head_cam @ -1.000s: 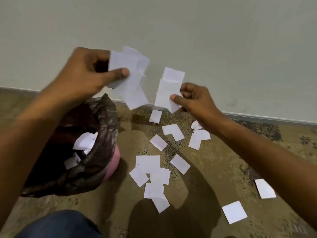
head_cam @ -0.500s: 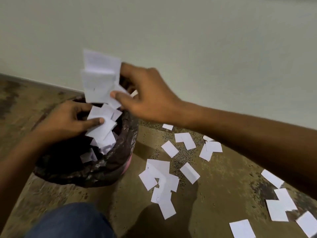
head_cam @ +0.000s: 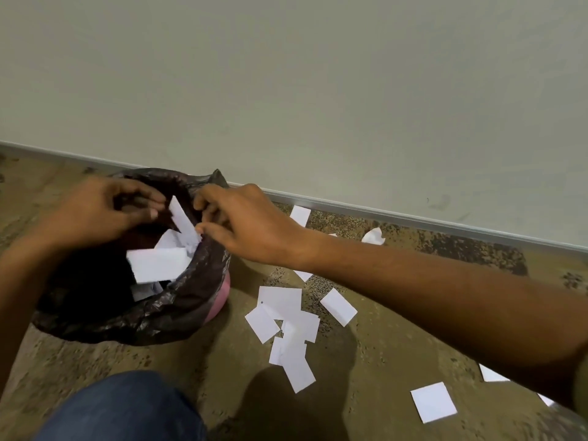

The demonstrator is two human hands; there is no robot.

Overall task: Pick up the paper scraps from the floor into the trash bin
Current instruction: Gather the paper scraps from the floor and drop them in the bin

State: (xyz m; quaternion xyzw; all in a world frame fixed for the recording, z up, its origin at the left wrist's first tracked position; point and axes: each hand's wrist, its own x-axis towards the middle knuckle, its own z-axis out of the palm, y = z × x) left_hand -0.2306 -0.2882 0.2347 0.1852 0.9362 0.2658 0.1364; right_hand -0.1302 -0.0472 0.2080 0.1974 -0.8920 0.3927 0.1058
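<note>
The trash bin (head_cam: 203,300) is pink, lined with a black bag, and stands on the floor at left near the wall. Both hands hover over its mouth. My left hand (head_cam: 98,214) has its fingers loosely curled and holds nothing. My right hand (head_cam: 248,224) has its fingers spread. A white paper scrap (head_cam: 183,222) stands on edge between the two hands, just by my right thumb. More scraps (head_cam: 157,264) are dropping inside the bag, blurred. Several white scraps (head_cam: 286,316) lie on the brown floor right of the bin.
Other scraps lie near the baseboard (head_cam: 300,214), beside a crumpled piece (head_cam: 374,235), and at lower right (head_cam: 433,402). The pale wall (head_cam: 318,90) is close behind the bin. My knee in blue jeans (head_cam: 121,409) is at the bottom left.
Both hands came down from in front of the wall to the bin's mouth and let go of their bundles of scraps, which now fall into the bag.
</note>
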